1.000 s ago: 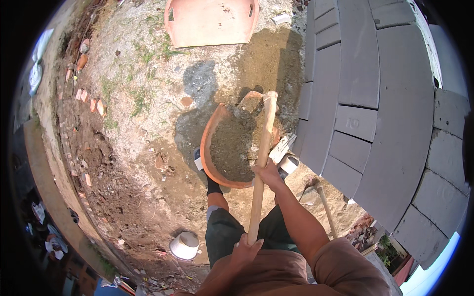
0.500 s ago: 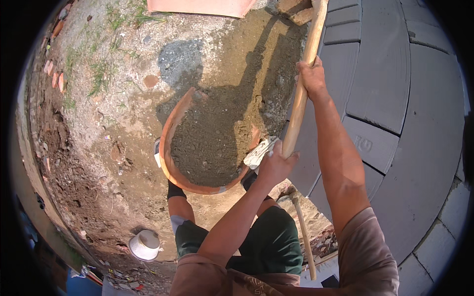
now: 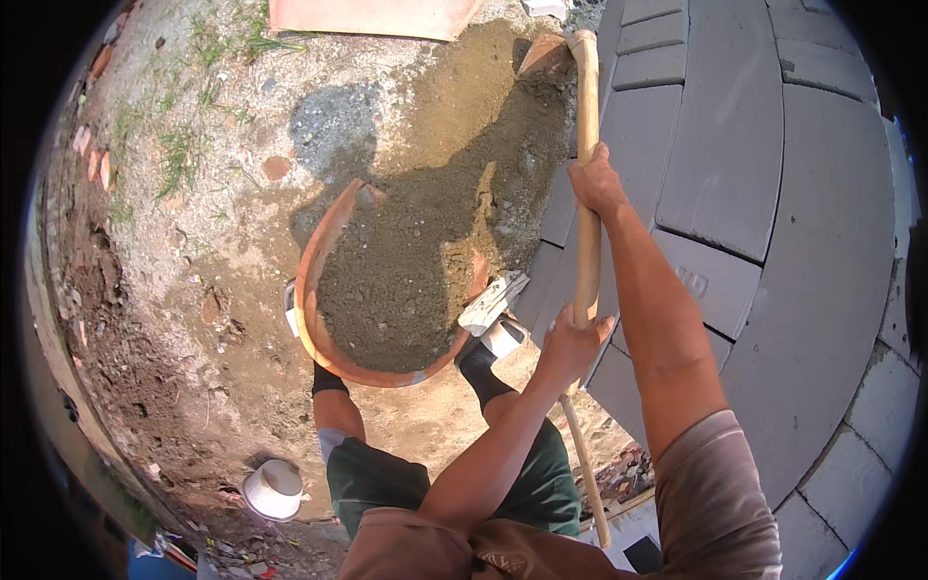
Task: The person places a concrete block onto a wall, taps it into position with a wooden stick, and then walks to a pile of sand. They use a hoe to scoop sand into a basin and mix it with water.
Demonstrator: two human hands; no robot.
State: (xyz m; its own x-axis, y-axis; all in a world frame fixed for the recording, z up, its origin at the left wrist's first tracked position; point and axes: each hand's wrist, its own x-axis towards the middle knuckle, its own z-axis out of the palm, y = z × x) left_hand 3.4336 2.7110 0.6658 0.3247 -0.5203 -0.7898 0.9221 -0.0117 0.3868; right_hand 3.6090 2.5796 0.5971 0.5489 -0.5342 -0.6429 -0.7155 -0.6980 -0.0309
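Note:
Both hands are closed around the pale wooden handle of a hoe. My right hand grips it farther up, and my left hand holds the lower part. At the far end, the brown hoe blade rests at or just above the far edge of the wet mortar; contact is not clear. That grey-brown mortar fills a curved orange clay rim by my feet and spreads out beyond it. A whitish broken chunk lies against the rim's right side, close to my left hand.
Large grey blocks line the right side, close to the handle. A second wooden handle lies by my right leg. A white bucket stands at the near left. At the far edge lies a pinkish sheet.
The hoe has come nearer and swung left at its far end, bringing more of its head into view. My left hand has moved right and nearer; my right hand has also come nearer.

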